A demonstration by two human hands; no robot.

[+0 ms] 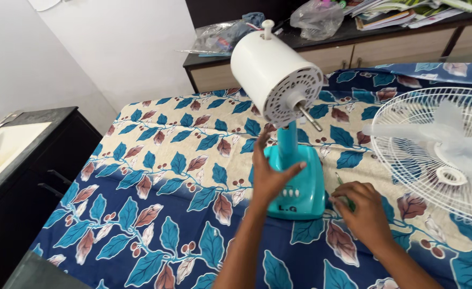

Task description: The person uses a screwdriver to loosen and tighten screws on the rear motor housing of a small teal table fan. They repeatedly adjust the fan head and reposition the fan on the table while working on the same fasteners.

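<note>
left hand pose: the left hand (271, 174) reached in from the near edge, fingers spread open and pressed flat on the teal fan base (295, 184), thumb on its top right.
right hand pose: the right hand (359, 208) lay knuckles up just right of the base, fingers curled around a thin green tool (344, 194); how tight the grip was could not be told.
edges and room: the leaf-print bedsheet (155, 203) lay open to the left and near; a white fan grille (439, 155) with its blade crowded the right.
fan position: the base stood mid-bed between both hands; its white motor housing (276, 72) tilted above, shaft pointing right.
far side: a cluttered dark cabinet (321, 45).
</note>
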